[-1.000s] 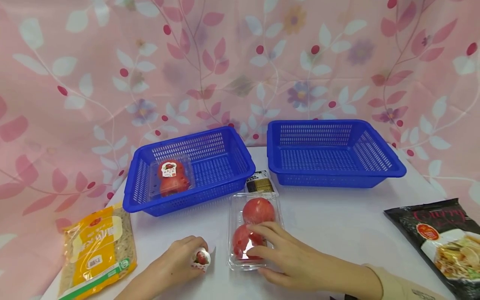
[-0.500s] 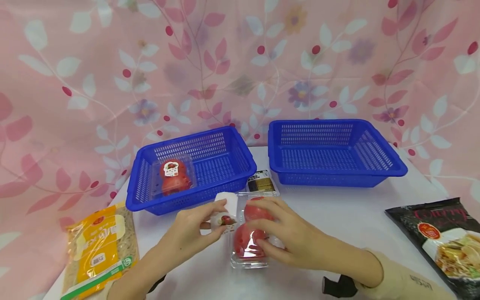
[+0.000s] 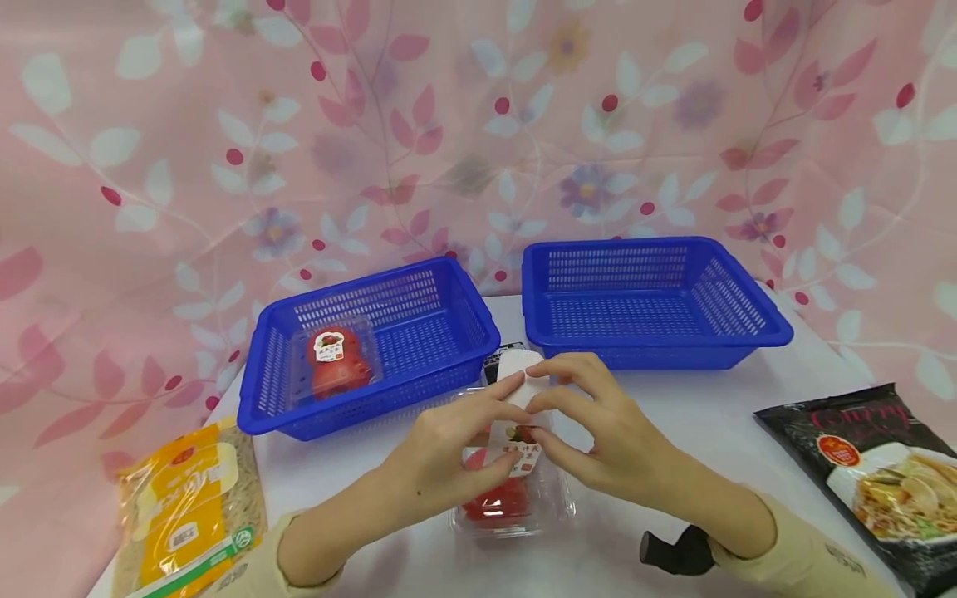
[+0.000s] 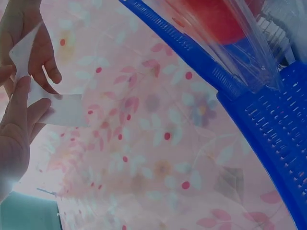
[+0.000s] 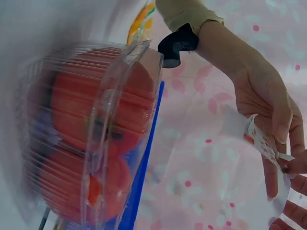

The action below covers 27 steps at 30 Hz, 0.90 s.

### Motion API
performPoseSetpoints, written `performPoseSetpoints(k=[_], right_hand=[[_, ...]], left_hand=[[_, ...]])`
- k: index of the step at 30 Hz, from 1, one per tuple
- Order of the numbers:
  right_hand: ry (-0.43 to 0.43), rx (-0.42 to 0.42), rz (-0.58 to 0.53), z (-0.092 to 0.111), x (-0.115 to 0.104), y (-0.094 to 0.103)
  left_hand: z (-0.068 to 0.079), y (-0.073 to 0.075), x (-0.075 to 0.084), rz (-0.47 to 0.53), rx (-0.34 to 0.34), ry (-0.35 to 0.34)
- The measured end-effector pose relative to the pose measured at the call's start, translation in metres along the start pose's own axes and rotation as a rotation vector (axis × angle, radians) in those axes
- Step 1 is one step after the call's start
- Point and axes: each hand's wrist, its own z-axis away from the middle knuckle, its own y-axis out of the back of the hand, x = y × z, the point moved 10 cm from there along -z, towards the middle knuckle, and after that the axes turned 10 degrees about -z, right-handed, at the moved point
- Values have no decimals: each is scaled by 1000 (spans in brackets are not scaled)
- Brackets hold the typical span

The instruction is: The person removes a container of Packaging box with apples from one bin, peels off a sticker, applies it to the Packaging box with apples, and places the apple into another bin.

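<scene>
A white sticker with a red fruit picture is pinched between my two hands, above a clear plastic box of tomatoes. My left hand grips its left side; my right hand pinches its upper right edge with thumb and fingers. White paper stands up behind the fingers. In the left wrist view two flaps of white paper spread apart between the hands. The lidded box fills the left of the right wrist view. Fingers and sticker hide part of the tomatoes.
A blue basket at back left holds another tomato box with a sticker on it. A second blue basket stands back right. A yellow bag lies left, a black noodle bag right. A dark packet lies behind the box.
My left hand has brought the sticker up and right over the tomato box. My right hand has left the box and now pinches the sticker, which is turned face-up.
</scene>
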Motion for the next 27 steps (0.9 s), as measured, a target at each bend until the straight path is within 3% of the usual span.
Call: performPoseSetpoints(k=[7,17,27], right_hand=[[7,13,-54,7,4,-3],[11,-3,-44,12,4,-8],[9,-14,-64,13,2,-10]], left_hand=[[3,-3,5,-32,22,-40],[11,-11,-7,-38,-32,33],[17,-6,-8,-35,16,-53]])
